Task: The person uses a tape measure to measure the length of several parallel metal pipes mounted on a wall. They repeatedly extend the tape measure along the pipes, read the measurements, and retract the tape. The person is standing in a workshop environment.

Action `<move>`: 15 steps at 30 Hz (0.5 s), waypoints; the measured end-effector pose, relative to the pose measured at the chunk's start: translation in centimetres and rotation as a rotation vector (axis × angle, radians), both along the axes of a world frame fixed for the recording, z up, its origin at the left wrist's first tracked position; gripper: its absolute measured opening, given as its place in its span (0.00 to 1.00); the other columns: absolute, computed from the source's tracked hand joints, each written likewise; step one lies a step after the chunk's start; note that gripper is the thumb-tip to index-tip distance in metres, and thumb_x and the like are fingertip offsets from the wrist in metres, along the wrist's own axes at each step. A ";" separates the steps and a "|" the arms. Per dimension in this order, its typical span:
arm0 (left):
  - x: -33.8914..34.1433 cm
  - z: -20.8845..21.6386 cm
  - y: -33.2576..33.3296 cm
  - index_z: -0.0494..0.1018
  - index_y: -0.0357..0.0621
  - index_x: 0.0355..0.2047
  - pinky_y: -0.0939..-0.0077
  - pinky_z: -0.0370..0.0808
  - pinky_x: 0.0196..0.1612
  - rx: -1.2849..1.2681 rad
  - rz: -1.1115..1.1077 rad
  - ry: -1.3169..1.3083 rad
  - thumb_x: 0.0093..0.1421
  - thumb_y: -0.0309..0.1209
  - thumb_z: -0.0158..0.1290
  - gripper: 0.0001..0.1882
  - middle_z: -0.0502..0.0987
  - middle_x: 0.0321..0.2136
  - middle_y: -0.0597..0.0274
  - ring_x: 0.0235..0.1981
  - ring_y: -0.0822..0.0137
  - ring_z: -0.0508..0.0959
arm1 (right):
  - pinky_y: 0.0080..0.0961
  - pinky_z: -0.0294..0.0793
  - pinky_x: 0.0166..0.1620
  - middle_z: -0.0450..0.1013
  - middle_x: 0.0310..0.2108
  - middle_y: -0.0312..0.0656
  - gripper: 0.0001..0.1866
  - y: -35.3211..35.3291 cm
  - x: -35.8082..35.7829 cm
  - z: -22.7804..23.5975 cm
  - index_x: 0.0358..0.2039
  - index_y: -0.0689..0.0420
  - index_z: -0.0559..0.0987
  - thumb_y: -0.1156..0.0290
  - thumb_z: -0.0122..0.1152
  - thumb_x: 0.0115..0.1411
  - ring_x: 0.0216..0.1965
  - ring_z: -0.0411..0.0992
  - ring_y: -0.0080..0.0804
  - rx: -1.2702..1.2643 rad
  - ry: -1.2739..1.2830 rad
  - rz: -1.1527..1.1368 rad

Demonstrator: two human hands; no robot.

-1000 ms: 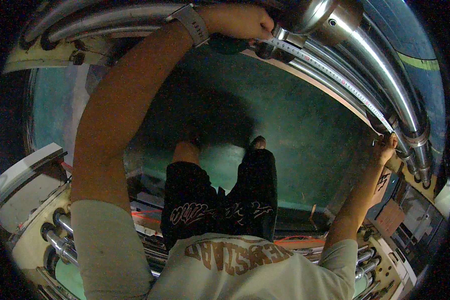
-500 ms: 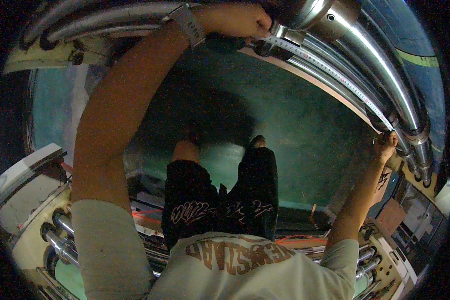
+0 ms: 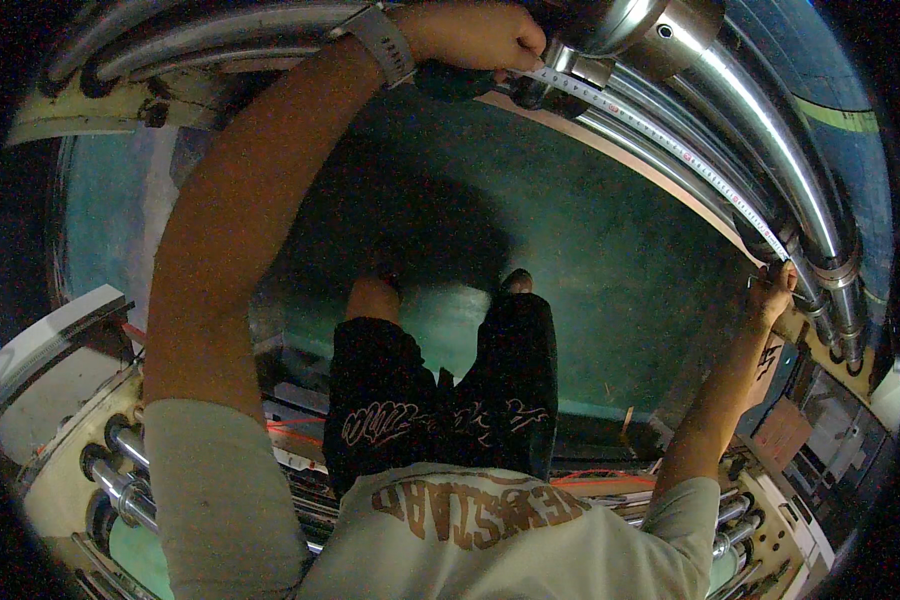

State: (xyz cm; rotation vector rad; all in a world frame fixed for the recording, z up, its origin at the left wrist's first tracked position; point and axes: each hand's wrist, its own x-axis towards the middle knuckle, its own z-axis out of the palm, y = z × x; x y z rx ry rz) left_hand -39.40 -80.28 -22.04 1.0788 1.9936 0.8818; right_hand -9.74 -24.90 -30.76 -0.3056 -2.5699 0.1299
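A white measuring tape with black and red marks stretches taut between my two hands, along a set of shiny metal bars. At the top centre, my left hand pinches one stretch of it beside a metal collar. A grey watch strap circles that wrist. Far to the right, my right hand is closed round the other end of the tape near the ends of the bars; what lies inside its fingers is mostly hidden. The thick polished bar runs just beyond the tape.
Curved metal bars continue at the upper left into a cream machine plate. Behind me stand more rods and red cables. A cardboard box sits at the right. Below lies a green floor.
The tape has shifted very slightly to the right near my left hand. My left wrist has turned a little; my right hand stays in place.
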 end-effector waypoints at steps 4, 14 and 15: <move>-1.0 -2.3 0.2 0.69 0.42 0.26 0.72 0.68 0.28 -0.032 -0.060 0.263 0.56 0.39 0.44 0.13 0.70 0.18 0.63 0.22 0.70 0.69 | 0.25 0.68 0.33 0.65 0.33 0.44 0.14 0.5 0.5 -0.2 0.38 0.62 0.68 0.77 0.55 0.49 0.34 0.66 0.34 -0.437 0.046 -0.051; 2.6 -10.1 -1.3 0.68 0.41 0.24 0.67 0.66 0.24 0.169 -0.081 0.411 0.52 0.34 0.46 0.09 0.70 0.17 0.57 0.19 0.64 0.69 | 0.18 0.58 0.14 0.65 0.19 0.30 0.06 2.7 4.8 -8.2 0.29 0.50 0.71 0.64 0.53 0.52 0.13 0.59 0.20 -0.744 -0.071 -0.132; 4.0 -11.4 1.4 0.68 0.42 0.24 0.67 0.66 0.24 0.235 -0.112 0.354 0.52 0.34 0.46 0.09 0.70 0.17 0.57 0.19 0.63 0.69 | 0.22 0.61 0.16 0.67 0.20 0.33 0.08 8.2 10.9 -7.3 0.28 0.53 0.71 0.64 0.54 0.51 0.15 0.62 0.21 -0.414 -0.549 -0.630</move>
